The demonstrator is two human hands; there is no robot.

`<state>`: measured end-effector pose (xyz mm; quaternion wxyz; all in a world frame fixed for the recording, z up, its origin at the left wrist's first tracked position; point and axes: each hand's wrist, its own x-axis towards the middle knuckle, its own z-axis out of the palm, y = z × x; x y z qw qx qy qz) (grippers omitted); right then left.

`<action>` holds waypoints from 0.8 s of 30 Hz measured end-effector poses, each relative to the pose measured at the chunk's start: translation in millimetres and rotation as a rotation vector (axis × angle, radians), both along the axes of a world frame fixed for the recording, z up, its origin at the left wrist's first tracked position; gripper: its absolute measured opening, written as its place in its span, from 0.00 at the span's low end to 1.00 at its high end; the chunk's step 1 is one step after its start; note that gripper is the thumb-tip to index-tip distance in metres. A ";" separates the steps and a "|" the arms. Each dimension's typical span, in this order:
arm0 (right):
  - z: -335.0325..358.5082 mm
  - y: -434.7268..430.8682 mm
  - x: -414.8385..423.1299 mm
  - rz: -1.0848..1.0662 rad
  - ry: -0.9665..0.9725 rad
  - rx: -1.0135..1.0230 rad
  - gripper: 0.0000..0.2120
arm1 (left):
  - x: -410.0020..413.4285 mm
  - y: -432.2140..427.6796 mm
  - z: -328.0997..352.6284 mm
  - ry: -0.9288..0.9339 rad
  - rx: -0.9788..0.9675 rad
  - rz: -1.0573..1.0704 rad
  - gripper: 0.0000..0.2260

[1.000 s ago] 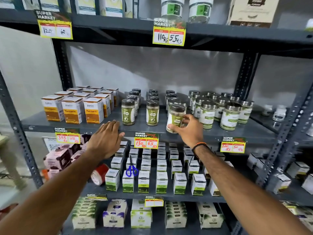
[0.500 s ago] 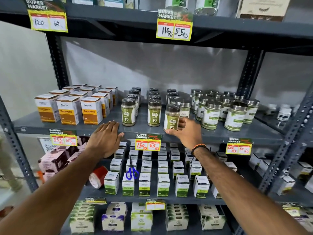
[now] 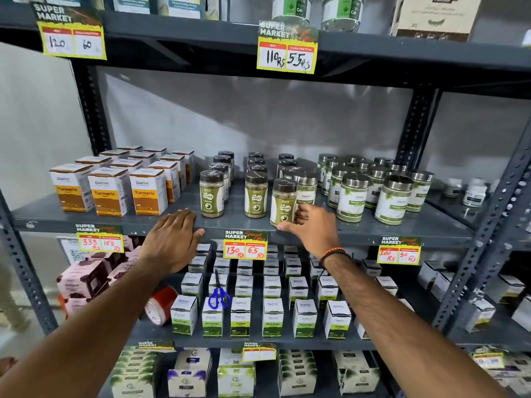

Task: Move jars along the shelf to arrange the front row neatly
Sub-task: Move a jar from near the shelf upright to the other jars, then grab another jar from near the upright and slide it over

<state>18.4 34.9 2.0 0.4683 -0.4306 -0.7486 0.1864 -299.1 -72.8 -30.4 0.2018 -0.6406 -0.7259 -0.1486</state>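
Note:
Three dark-lidded jars with green labels form the front row on the grey middle shelf [image 3: 359, 229]: one on the left [image 3: 212, 193], one in the middle [image 3: 256, 194], and a third [image 3: 284, 203] near the shelf's front edge. My right hand [image 3: 314, 228] is wrapped around the lower part of that third jar, thumb under its base. My left hand [image 3: 172, 239] lies flat, palm down, on the shelf's front lip just left of the left jar, holding nothing. More dark-lidded jars [image 3: 255, 162] stand in rows behind.
Orange Turmeric boxes [image 3: 148, 193] fill the shelf's left part. Silver-lidded jars [image 3: 352, 196] crowd the right, one close behind the held jar. A price tag [image 3: 245, 244] hangs below. The lower shelf holds white boxes, blue scissors [image 3: 219, 297] and a tape roll [image 3: 161, 305].
My right hand has brought the tilted jar down and leftwards, standing it upright near the shelf's front edge beside the other two. The left hand has stayed on the shelf lip.

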 end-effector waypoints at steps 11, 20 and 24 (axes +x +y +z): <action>31.7 35.4 40.9 -0.084 -0.059 0.231 0.36 | 1.2 0.0 0.3 -0.008 0.009 0.000 0.32; 25.7 55.3 31.0 0.107 -0.122 0.066 0.49 | 0.2 1.7 -1.4 0.000 0.020 -0.007 0.32; 24.6 60.7 30.2 0.076 -0.097 0.097 0.47 | -0.1 1.5 0.4 -0.005 0.013 -0.005 0.32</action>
